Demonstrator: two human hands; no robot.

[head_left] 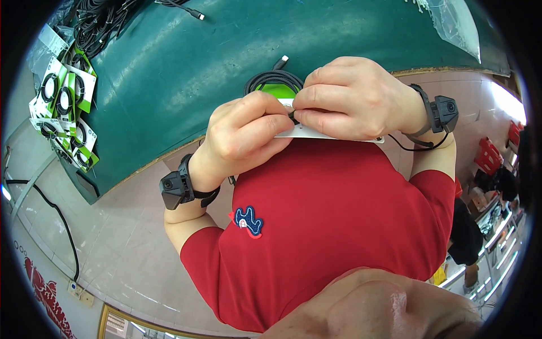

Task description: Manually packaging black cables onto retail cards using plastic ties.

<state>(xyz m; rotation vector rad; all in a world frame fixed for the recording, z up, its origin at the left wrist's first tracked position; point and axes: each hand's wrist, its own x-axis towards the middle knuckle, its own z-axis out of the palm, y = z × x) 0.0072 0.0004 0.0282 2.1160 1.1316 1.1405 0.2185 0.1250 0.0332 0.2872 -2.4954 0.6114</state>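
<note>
A coiled black cable (265, 81) lies against a green and white packaging card (307, 133) at the near edge of the table, close to my red shirt. One metal-tipped plug sticks out beyond the coil. My left hand (240, 129) is closed, its thumb and fingertips pinching at a small dark part of the cable over the card. From the other side my right hand (355, 99) pinches at the same spot, its fingertips meeting the left ones. My fingers cover most of the card and the lower coil, so the exact grip is partly hidden.
Several carded cables (65, 101) are heaped at the table's left end. Behind them lies a pile of loose black cables (104, 25), with a separate plug end (195, 13) nearby. A clear plastic bag (454, 25) rests at the far right of the green table (186, 73).
</note>
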